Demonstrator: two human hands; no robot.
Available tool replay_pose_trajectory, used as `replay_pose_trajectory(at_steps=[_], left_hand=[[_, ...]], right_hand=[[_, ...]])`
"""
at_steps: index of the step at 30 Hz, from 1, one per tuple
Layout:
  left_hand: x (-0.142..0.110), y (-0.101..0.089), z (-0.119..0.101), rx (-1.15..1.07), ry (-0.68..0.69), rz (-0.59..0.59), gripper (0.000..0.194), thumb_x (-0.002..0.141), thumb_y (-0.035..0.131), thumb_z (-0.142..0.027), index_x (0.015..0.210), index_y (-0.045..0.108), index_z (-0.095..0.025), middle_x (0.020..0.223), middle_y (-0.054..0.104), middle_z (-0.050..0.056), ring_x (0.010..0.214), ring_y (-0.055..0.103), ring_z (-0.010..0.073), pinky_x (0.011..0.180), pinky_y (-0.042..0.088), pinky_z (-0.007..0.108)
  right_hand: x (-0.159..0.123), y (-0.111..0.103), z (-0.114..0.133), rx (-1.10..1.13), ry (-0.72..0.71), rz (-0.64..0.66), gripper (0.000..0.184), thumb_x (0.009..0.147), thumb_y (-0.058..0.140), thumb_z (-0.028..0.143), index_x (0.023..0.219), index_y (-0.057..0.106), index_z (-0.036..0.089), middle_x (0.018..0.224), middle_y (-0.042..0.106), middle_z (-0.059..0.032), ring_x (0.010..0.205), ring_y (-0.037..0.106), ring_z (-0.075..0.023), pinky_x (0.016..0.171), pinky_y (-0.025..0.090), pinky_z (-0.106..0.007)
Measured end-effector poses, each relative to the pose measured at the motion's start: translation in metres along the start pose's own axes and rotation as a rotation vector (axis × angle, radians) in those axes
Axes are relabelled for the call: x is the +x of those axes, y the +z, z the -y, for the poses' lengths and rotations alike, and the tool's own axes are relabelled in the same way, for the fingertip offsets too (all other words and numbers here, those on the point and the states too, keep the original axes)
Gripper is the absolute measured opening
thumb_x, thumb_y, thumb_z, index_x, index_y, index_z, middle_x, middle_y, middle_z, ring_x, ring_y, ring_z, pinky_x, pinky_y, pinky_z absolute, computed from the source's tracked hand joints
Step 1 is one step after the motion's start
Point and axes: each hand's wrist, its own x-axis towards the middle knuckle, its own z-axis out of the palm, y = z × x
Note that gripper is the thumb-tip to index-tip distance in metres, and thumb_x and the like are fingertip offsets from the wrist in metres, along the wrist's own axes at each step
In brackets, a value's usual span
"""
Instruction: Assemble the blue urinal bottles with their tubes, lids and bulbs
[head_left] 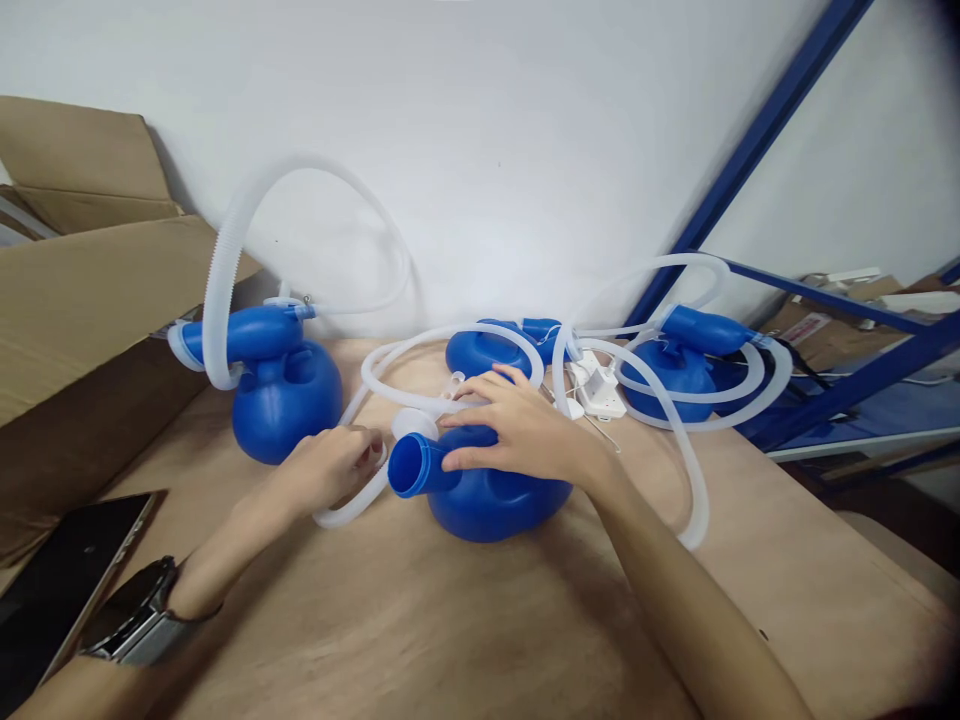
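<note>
Watch [142, 620]: dark-faced, worn on the left arm, nearer than the open bottle [495, 512].
Device [71, 565]: dark-screened, laid on the bench [450, 630] well left of the open bottle.
Left hand [337, 463]: curled narrow just left of the open bottle's mouth, beside a pale hose [358, 508]; whether the hose is gripped cannot be told.
Open bottle: blue, set mid-bench, its uncapped mouth turned leftward.
Right hand [525, 422]: spread wide over the open bottle, thumb laid against its neck.
Looped hoses [667, 400]: bench crossed behind and right of the open bottle.
Power strip [601, 392]: white, partly screened by hoses, behind-right of the open bottle.
Other blue bottles [289, 405]: placed left, behind and right of the open bottle.
Cardboard box [97, 290]: flaps raised, far left of the open bottle.
Shelf carton label [801, 328]: print too small to be read, far right beyond the open bottle.
</note>
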Motion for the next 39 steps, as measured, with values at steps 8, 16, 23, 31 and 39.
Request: replay_pose_trajectory(at_steps=[8,16,23,31,39], left_hand=[[-0.029,-0.045,-0.038,-0.217,0.139,-0.165,0.05,0.108,0.042,-0.064,0.1,0.073,-0.025,0.095,0.077,0.004,0.082,0.071,0.024,0.072,0.053,0.034],[-0.045,-0.02,-0.056,-0.055,0.334,-0.212,0.066,0.105,0.053,-0.078,0.154,0.06,-0.034,0.157,0.062,0.01,0.133,0.066,0.0379,0.096,0.063,0.049],[-0.029,-0.029,-0.027,-0.067,0.333,-0.279,0.073,0.102,0.056,-0.079,0.154,0.063,-0.028,0.152,0.067,0.011,0.137,0.064,0.0374,0.112,0.057,0.051],[-0.035,-0.043,-0.029,-0.182,0.331,-0.301,0.047,0.098,0.07,-0.071,0.114,0.076,-0.027,0.112,0.076,0.004,0.094,0.072,0.0264,0.083,0.058,0.039],[-0.037,-0.045,-0.031,-0.215,0.38,-0.156,0.034,0.101,0.069,-0.059,0.113,0.074,-0.027,0.104,0.077,0.001,0.088,0.07,0.0224,0.083,0.055,0.034]], right_hand=[[-0.013,-0.017,-0.028,0.001,0.064,0.125,0.081,0.072,0.095,0.073,0.145,0.075,0.044,0.178,0.035,-0.0089,0.166,0.018,-0.0545,0.128,0.008,-0.085],[-0.021,-0.014,-0.051,0.06,0.184,0.15,0.068,0.079,0.097,0.057,0.141,0.078,0.038,0.18,0.029,-0.0103,0.169,0.022,-0.0477,0.134,0.027,-0.071],[-0.011,0.0,-0.048,0.138,0.119,0.186,0.057,0.098,0.082,0.05,0.149,0.071,0.03,0.184,0.027,-0.0139,0.173,0.018,-0.0377,0.138,0.025,-0.06],[-0.004,0.014,-0.057,0.35,0.054,0.183,0.049,0.095,0.084,0.049,0.139,0.075,0.028,0.18,0.041,-0.0102,0.17,0.031,-0.0324,0.138,0.028,-0.054],[-0.006,0.008,-0.062,0.492,0.061,0.26,0.054,0.088,0.085,0.061,0.128,0.079,0.025,0.162,0.064,-0.0069,0.168,0.035,-0.0371,0.138,0.027,-0.051]])
